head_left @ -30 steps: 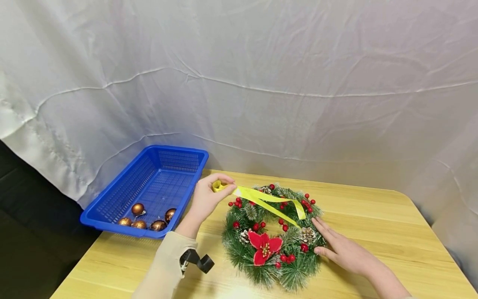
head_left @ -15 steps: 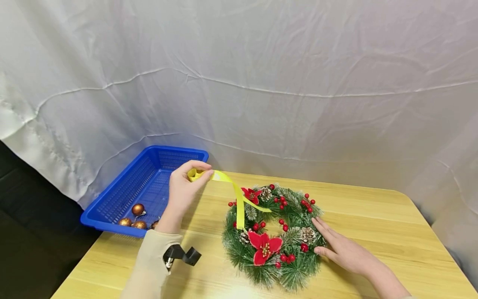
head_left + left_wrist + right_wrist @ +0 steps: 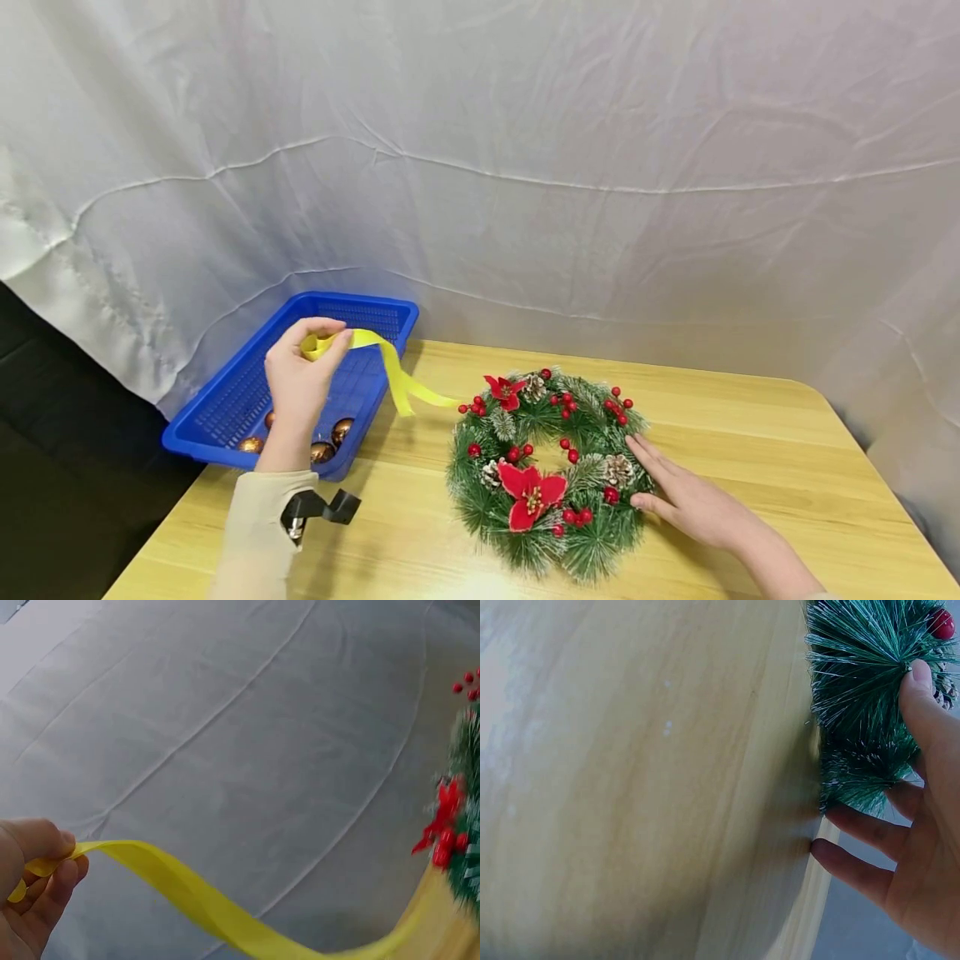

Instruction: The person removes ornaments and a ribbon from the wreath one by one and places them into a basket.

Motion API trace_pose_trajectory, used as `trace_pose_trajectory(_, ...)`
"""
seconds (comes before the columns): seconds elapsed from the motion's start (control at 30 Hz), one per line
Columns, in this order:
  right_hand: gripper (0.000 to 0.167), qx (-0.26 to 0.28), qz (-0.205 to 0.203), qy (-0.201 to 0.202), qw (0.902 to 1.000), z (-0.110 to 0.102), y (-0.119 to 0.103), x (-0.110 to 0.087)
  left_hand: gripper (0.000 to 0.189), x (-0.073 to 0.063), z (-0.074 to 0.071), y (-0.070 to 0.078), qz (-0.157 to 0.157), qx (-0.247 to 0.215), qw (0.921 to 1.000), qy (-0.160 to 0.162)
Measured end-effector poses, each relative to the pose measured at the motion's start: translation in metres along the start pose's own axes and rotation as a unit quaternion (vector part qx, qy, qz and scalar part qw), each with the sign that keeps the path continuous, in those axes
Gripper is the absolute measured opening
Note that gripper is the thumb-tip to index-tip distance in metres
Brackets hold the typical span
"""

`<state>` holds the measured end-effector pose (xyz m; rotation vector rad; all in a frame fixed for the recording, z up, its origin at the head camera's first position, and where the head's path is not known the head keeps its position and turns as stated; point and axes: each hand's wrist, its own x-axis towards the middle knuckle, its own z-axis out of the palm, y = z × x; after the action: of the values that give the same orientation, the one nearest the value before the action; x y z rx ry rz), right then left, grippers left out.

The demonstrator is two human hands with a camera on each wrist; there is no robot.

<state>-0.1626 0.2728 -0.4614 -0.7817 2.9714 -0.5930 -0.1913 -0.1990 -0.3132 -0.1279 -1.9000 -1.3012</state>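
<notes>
Between thumb and fingers, my left hand (image 3: 302, 371) pinches a yellow ribbon (image 3: 392, 367) above the blue basket. The ribbon's loose ends trail right toward the wreath; in the left wrist view the ribbon (image 3: 180, 885) sweeps down across the picture. A green wreath (image 3: 551, 483) with red poinsettias, red berries and pine cones lies flat on the table. My right hand (image 3: 693, 504) rests at the wreath's right side, fingers fairly straight. In the right wrist view its thumb and fingertips touch the green needles (image 3: 862, 667), and a lower finger meets the table.
The blue plastic basket (image 3: 225, 400) stands at the table's left edge, with several copper-coloured baubles (image 3: 322, 452) inside, partly hidden by my left arm. A pale grey curtain (image 3: 525, 167) hangs behind the wooden table (image 3: 765, 442).
My left hand has moved left with the ribbon, from over the wreath to over the basket. The ribbon's ends have come away from above the wreath. My right hand has stayed in place.
</notes>
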Motion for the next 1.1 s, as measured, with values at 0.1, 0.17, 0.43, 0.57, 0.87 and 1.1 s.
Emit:
trace_pose_trajectory(0.1,0.072,-0.001,-0.001,0.0,1.0,0.0,0.0,0.0,0.014,0.005,-0.01,-0.019,-0.011,0.023,0.9992,0.03)
trace_pose_trajectory(0.17,0.072,-0.002,-0.001,0.001,1.0,0.0,0.001,0.0,0.016,0.008,-0.016,-0.033,-0.02,0.036,0.9976,0.055)
trace_pose_trajectory(0.43,0.071,-0.005,-0.004,0.002,1.0,0.0,0.0,0.0,0.021,0.014,-0.049,-0.06,-0.043,0.065,0.9862,0.146)
trace_pose_trajectory(0.57,0.071,-0.004,-0.003,-0.001,1.0,0.0,0.0,0.0,0.024,0.012,-0.064,-0.065,-0.064,0.071,0.9767,0.192)
trace_pose_trajectory(0.87,0.071,0.003,-0.001,-0.004,1.0,-0.001,0.0,-0.001,0.017,-0.01,-0.07,-0.08,-0.057,0.148,0.9801,0.119)
trace_pose_trajectory(1.1,0.071,-0.002,-0.003,0.0,1.0,0.0,0.0,0.0,0.02,-0.029,-0.067,-0.086,-0.064,0.225,0.9689,-0.081)
